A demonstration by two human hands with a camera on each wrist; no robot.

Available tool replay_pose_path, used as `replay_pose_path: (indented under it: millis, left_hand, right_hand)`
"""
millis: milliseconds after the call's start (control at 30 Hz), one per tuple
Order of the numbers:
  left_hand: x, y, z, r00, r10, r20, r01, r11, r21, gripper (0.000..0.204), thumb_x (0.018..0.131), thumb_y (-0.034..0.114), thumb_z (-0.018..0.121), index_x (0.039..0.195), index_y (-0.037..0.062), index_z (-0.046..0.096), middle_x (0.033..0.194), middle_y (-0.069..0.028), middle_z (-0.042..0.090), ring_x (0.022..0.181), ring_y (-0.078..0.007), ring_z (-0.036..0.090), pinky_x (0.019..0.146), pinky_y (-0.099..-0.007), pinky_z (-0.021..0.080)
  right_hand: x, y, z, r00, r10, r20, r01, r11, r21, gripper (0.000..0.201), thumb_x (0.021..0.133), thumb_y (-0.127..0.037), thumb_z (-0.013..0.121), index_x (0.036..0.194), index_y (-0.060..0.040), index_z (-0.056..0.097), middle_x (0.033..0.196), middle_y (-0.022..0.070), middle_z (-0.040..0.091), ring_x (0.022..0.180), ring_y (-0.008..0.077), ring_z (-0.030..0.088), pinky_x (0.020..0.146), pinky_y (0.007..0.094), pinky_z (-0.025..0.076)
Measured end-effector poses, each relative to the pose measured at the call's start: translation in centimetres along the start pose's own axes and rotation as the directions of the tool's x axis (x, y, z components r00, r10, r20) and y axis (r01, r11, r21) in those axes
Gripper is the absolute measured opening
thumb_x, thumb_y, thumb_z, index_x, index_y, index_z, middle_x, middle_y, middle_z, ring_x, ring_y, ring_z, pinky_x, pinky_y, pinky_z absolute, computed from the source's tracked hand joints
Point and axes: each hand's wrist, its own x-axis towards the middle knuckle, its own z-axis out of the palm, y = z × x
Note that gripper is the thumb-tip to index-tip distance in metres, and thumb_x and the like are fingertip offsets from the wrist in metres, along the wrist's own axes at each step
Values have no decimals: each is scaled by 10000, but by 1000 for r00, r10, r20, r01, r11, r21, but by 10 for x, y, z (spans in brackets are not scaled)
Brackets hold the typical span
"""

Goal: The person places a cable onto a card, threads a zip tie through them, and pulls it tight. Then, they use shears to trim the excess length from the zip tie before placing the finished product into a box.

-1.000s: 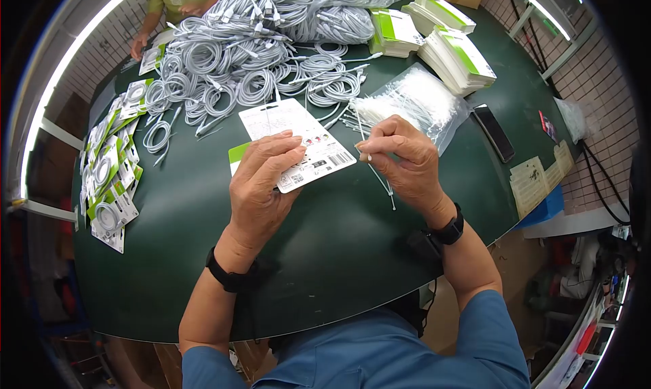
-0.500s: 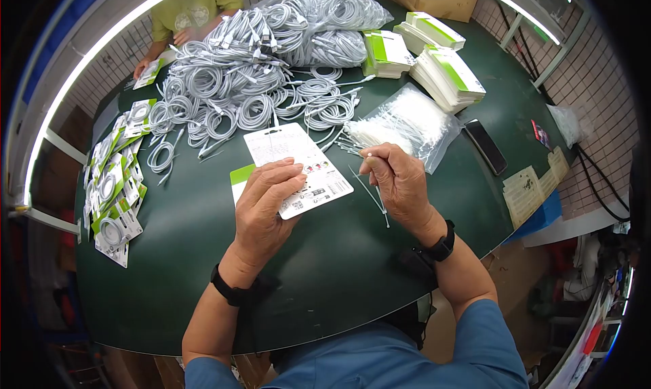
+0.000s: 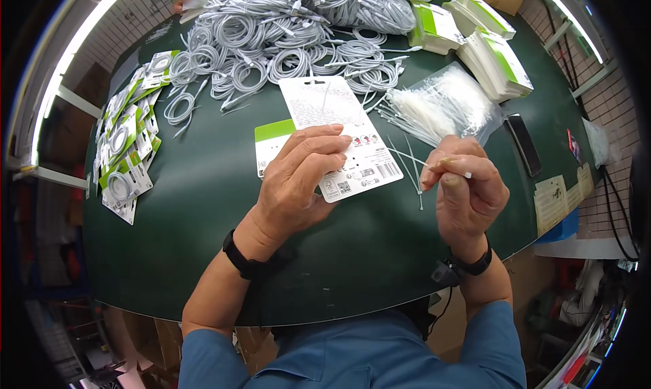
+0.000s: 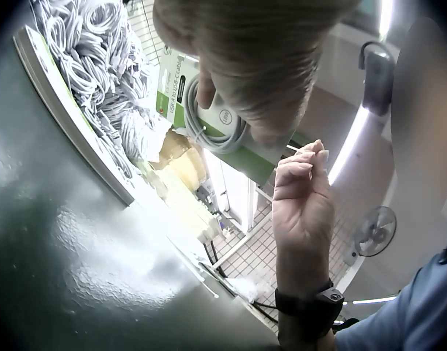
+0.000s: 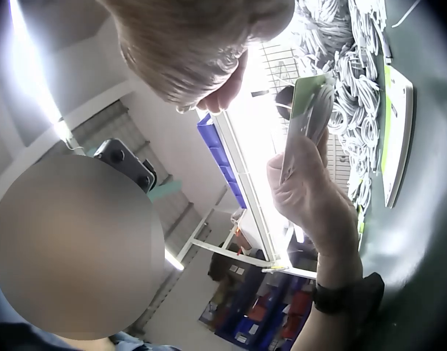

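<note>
The left hand [image 3: 298, 175] grips a white printed card [image 3: 366, 162], fingers across its face. Under it in the left wrist view, a coiled grey cable [image 4: 201, 121] lies against the card's green and white side. A thin pale strip [image 3: 326, 96] stands at the card's upper part. To the right, the right hand [image 3: 471, 189] pinches a thin white cable tie [image 3: 410, 156] between thumb and fingers, its small head showing at the fingertips. Beneath the held card, a green-striped card stack [image 3: 273, 131] rests on the table. Loose ties [image 3: 415, 179] lie between the hands.
Coiled grey cables [image 3: 258, 43] are heaped at the back. An open bag of ties [image 3: 447, 104], card stacks [image 3: 498, 67] and a phone [image 3: 524, 145] occupy the right side. Packaged cables [image 3: 125, 145] overlap at the left. Another person's hands show at the back left.
The right hand has moved right and nearer the body, its pinched tie now showing more clearly. The left hand still grips the card. The head view has shifted.
</note>
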Motion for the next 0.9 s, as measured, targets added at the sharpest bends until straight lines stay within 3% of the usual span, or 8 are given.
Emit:
replay_pose_path:
  millis: [333, 900]
  left_hand:
    - [1, 1, -2, 1000, 3, -14, -3, 1000, -5, 423, 760, 90, 960, 969, 71, 594, 1114, -141, 798, 1131, -367, 772, 956, -423, 615]
    - [-1, 0, 0, 1000, -3, -16, 3, 1000, -1, 400, 769, 85, 954, 943, 65, 594, 1112, -141, 798, 1132, -357, 774, 950, -413, 623]
  right_hand:
    - [-4, -8, 8, 994, 54, 98, -55, 998, 10, 120, 1002, 9, 730, 1120, 18, 709, 991, 194, 740, 781, 198, 710, 675, 305, 588]
    - [-3, -10, 7, 984, 111, 140, -114, 993, 12, 156, 957, 54, 759, 1106, 28, 720, 1006, 207, 745, 814, 211, 732, 689, 308, 613]
